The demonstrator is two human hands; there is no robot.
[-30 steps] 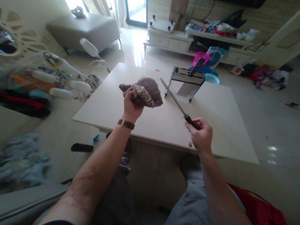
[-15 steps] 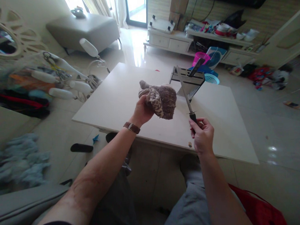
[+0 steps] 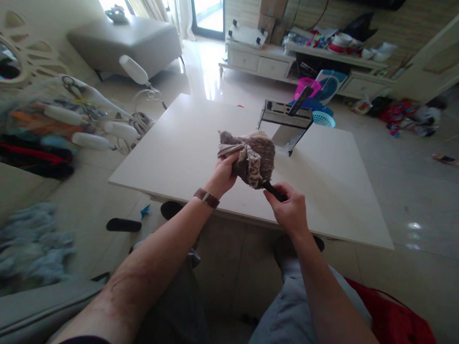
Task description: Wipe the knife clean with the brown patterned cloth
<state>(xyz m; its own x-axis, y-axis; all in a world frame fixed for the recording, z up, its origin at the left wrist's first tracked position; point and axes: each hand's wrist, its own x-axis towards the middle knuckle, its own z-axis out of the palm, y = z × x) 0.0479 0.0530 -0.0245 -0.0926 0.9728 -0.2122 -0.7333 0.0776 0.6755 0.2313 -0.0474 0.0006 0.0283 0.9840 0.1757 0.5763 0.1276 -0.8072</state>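
**Cloth bunched over the rod above the white table**

Head view: the left hand (image 3: 225,173) grips a brown patterned cloth (image 3: 251,156), fingers clamped into its folds, with a brown-strapped watch (image 3: 207,198) on the wrist. The right hand (image 3: 290,210), at 4 o'clock from the cloth, has its fingers closed around the black handle (image 3: 273,191) of a sharpening rod; the shaft is hidden inside the cloth. Both hands hover over the near part of the white table (image 3: 329,188), the cloth just above its surface at the middle of the frame. At 1 o'clock from the cloth, 1 metal knife rack (image 3: 286,120) stands on the table, well apart from the hands. At 8 o'clock, a black slipper (image 3: 124,225) lies on the floor.
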